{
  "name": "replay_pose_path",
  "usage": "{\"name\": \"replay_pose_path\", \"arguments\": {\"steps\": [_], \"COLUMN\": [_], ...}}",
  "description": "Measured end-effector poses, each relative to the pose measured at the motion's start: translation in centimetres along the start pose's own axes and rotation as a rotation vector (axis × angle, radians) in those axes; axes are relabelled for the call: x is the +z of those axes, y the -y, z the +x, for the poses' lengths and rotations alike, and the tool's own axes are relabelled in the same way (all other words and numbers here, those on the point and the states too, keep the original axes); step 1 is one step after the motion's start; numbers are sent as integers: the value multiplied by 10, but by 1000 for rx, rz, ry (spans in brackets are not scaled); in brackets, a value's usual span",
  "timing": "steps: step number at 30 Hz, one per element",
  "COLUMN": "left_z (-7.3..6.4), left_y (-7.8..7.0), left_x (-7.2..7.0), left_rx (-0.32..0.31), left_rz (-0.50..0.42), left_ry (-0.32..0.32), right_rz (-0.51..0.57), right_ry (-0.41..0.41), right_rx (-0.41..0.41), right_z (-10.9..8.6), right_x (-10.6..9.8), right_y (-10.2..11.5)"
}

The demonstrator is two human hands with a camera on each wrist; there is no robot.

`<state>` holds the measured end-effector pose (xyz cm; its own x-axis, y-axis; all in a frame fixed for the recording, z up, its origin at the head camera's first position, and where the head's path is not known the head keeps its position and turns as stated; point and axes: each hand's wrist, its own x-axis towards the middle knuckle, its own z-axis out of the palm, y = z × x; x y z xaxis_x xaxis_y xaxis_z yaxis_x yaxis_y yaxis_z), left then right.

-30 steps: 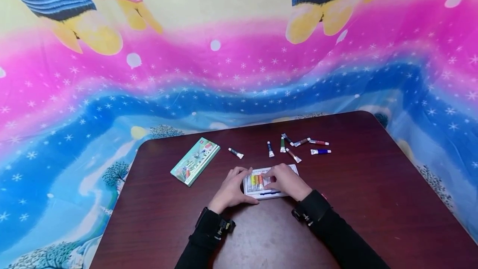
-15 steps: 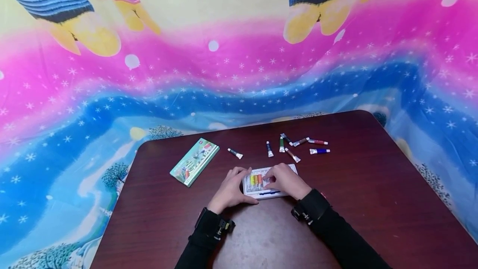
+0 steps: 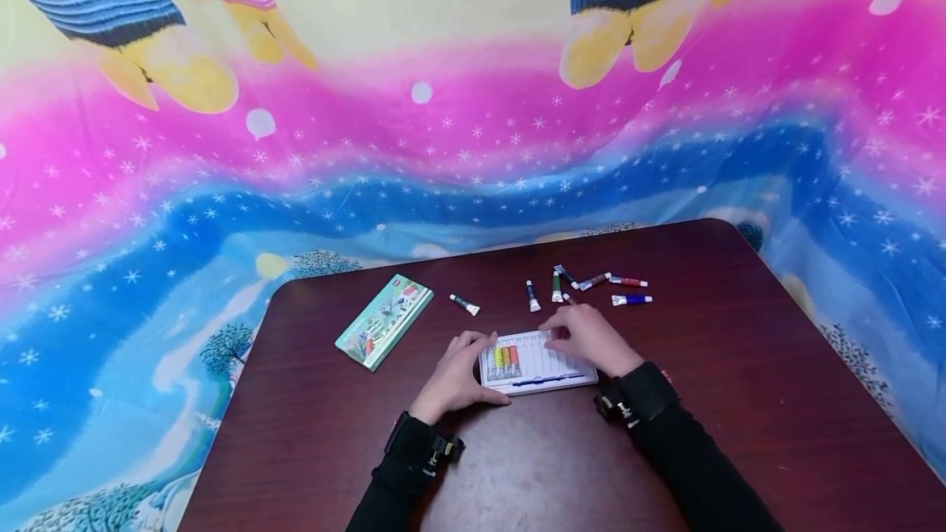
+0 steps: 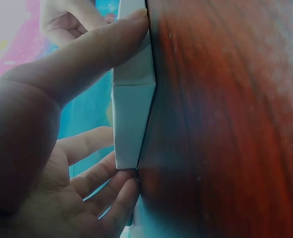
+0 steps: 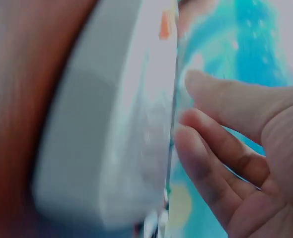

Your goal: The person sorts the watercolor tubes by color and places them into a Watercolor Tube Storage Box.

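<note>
The left hand (image 3: 456,372) brackets the near end of the tray (image 3: 535,361), thumb along the side closest to the person, fingers at the end wall, holding it down on the table (image 3: 332,450). The right hand (image 3: 591,337) hangs over the tray's far right part, thumb and fingers a little apart with nothing between them. The coloured tubes (image 3: 506,361) lie in the tray just beside the left fingers.

The likeliest trouble is the right hand knocking the partly hidden tube (image 3: 567,299) just beyond its fingertips, or the green tube (image 3: 557,286) next to it, and rolling either away. If the left hand eased off, a brush of the right wrist against the rim could skew the tray.

Only the head view shows the tray's slots; the left wrist view alone shows the thumb flat on the side wall, and the right wrist view the gap in the right hand's grasp.
</note>
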<state>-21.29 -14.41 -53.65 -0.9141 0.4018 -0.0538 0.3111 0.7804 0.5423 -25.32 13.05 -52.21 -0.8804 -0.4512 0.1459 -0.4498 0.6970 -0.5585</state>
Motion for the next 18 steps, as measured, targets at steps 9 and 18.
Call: {"name": "replay_pose_path", "arguments": {"steps": [9,18], "left_z": [0,0], "left_y": [0,2], "left_x": [1,2], "left_rx": [-2,-7], "left_rz": [-3,-2], "left_ry": [2,3], "right_rz": [-109,-129], "right_ry": [-411,-64], "right_rx": [148,289], "right_z": [-14,-30], "right_x": [-35,-50], "right_y": [-71,-104]}}
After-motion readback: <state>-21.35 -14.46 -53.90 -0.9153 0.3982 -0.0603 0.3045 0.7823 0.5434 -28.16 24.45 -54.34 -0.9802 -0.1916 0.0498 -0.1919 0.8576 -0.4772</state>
